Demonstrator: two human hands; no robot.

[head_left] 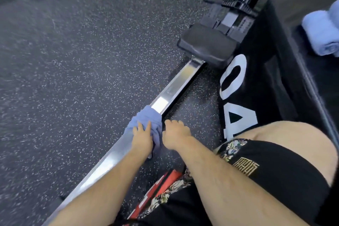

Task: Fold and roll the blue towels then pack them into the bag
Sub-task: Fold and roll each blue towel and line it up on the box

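1. Gathering the loose blue towel off the rowing machine's metal rail looks to be the step in hand. It lies crumpled across the rail, neither folded nor rolled yet.
2. The left grip lies on top of the towel with its fingers fairly straight, pressing the cloth, released rather than clenched.
3. The right grip sits just beside the towel's right edge with its fingers curled downward. Whether it pinches any cloth I cannot tell.
4. Rolled towels lie at the far right on top of a black box, so part of the job seems done. No bag can be made out with certainty.
5. The next move probably calls for lifting the towel clear of the rail and spreading it flat, one grip to each corner.
6. The rail is too narrow for folding, and the seat blocks it farther up.
7. The speckled floor on the left offers wide room. The strip between rail and box is tight, crowded by the person's knee.
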